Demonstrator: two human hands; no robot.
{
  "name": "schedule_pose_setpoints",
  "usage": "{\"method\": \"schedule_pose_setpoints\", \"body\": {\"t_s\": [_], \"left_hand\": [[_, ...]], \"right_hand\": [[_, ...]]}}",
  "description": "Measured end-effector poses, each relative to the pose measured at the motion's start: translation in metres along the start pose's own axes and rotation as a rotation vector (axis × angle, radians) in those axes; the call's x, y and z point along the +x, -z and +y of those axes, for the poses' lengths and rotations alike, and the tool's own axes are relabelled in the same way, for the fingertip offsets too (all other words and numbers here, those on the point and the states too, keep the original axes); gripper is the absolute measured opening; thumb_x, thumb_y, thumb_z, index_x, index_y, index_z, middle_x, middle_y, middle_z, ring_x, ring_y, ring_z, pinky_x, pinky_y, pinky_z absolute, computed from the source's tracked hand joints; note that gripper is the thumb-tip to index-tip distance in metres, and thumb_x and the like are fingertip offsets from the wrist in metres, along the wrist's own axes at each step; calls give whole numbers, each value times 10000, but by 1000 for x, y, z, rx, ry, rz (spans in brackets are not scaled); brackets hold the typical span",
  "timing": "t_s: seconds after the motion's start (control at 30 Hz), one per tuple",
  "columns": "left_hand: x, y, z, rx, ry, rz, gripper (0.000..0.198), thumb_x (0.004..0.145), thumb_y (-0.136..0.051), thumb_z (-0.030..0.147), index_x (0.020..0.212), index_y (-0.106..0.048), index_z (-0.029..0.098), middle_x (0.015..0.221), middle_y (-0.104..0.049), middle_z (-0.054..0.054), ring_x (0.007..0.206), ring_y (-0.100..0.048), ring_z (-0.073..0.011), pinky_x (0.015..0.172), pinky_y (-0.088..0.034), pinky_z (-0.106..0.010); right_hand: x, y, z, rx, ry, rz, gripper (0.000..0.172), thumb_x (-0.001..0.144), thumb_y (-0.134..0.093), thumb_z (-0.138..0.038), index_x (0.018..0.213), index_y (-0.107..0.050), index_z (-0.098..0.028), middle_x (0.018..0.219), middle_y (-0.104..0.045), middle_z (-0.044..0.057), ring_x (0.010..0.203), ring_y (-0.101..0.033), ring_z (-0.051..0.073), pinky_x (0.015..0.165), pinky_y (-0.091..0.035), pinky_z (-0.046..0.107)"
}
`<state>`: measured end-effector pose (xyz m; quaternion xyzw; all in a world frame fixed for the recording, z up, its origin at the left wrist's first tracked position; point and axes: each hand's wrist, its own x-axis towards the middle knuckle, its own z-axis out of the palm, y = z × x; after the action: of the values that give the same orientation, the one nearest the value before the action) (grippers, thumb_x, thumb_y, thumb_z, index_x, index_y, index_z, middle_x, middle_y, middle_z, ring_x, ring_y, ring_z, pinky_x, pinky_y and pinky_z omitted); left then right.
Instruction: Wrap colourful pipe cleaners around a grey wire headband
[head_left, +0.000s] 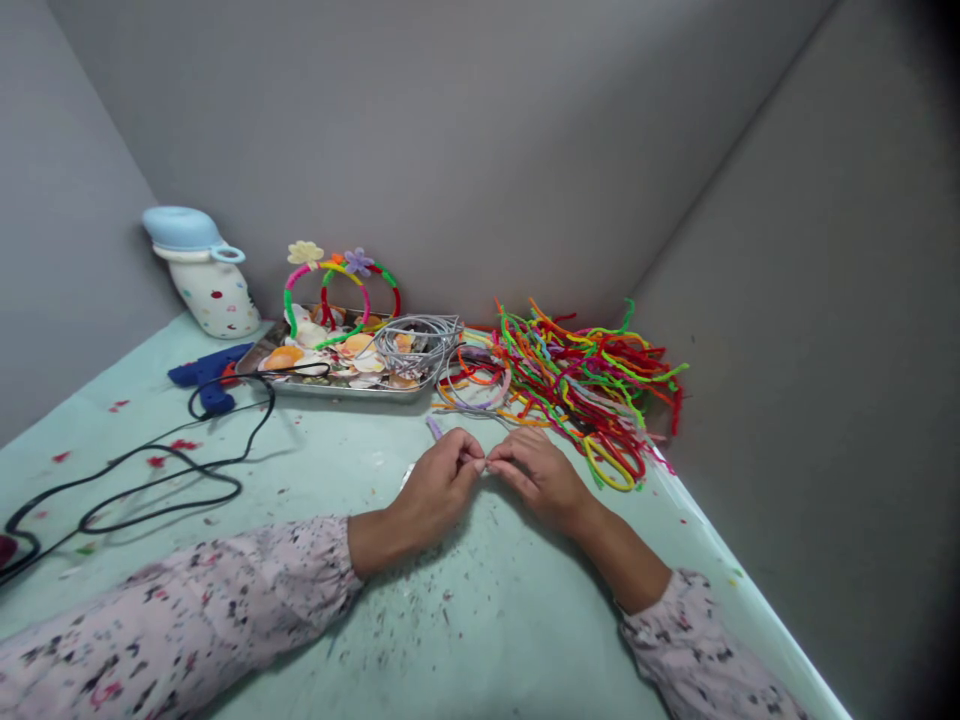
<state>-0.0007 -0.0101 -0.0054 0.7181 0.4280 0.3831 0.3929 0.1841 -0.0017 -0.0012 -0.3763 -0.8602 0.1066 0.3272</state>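
My left hand (442,484) is closed in a pinch over the middle of the table. A short purple pipe cleaner (434,428) sticks out past its knuckles. Fingertip to fingertip with it, my right hand (546,476) is also pinched closed. Whatever lies between the right fingertips is too small to make out. Just beyond the hands are loops of silvery wire and pipe cleaner, and a large heap of coloured pipe cleaners (577,370) lies to the right.
A metal tray (352,393) holds shells, a coil of silver wire (416,342) and two pipe-cleaner hoops with flowers. Left of it lie a blue glue gun (214,372) and a looping black cord (172,465). A blue-lidded bottle (210,285) stands by the wall. Dark bits litter the tabletop.
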Motion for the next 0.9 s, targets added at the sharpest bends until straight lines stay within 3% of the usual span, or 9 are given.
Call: {"method": "schedule_pose_setpoints", "body": {"t_s": [0.1,0.33,0.63,0.9], "left_hand": [[1,1,-1,-48,0,23,104,871,-454,255,880,-517,173,812,-559,-15,756,-506,-148,691,-413,-267],[2,2,0,-113,3,49,136,884,-470,300,886,-520,173,823,-555,-18,758,-504,-144,696,-412,-258],[4,2,2,-140,41,62,143,878,-481,311,858,-518,175,803,-555,-16,721,-498,-140,661,-401,-254],[2,2,9,-206,-14,51,147,877,-491,314,897,-515,169,819,-557,-24,734,-513,-138,674,-425,-252]], "right_hand": [[2,-4,-3,-190,109,71,161,927,-478,-248,837,-597,-187,714,-596,35,735,-513,187,771,-407,371],[1,-1,-3,-45,92,41,101,914,-489,-203,972,-570,-184,856,-617,59,844,-536,193,780,-420,366],[2,-3,-4,-348,238,131,52,886,-515,-148,893,-560,-173,755,-623,65,760,-544,200,760,-435,395],[-1,-3,-8,-393,264,258,122,872,-492,-115,947,-539,-200,786,-617,68,816,-567,219,796,-461,419]]}}
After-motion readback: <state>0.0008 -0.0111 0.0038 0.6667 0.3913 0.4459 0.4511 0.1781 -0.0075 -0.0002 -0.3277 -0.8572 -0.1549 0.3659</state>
